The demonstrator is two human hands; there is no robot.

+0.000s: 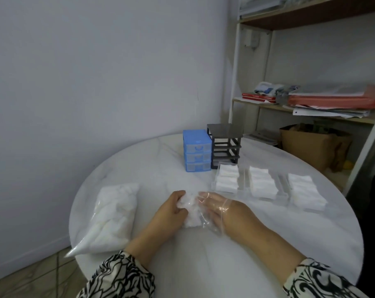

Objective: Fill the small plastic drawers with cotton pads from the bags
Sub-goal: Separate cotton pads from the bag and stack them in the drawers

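Lying crumpled between both hands, a clear bag [200, 214] of white pads

Hands at an opened clear plastic bag of white cotton pads [191, 211] on a round white bench [257, 250].
Left hand [169, 211] grips the pads; right hand [221, 208] lies inside the bag. Three clear plastic drawers [260, 182] hold stacked pads.

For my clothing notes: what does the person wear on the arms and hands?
Both forearms end in loose sleeves with a black-and-white swirling pattern: left sleeve, right sleeve. The left hand is bare. The right hand is under thin clear plastic, either a glove or bag film.
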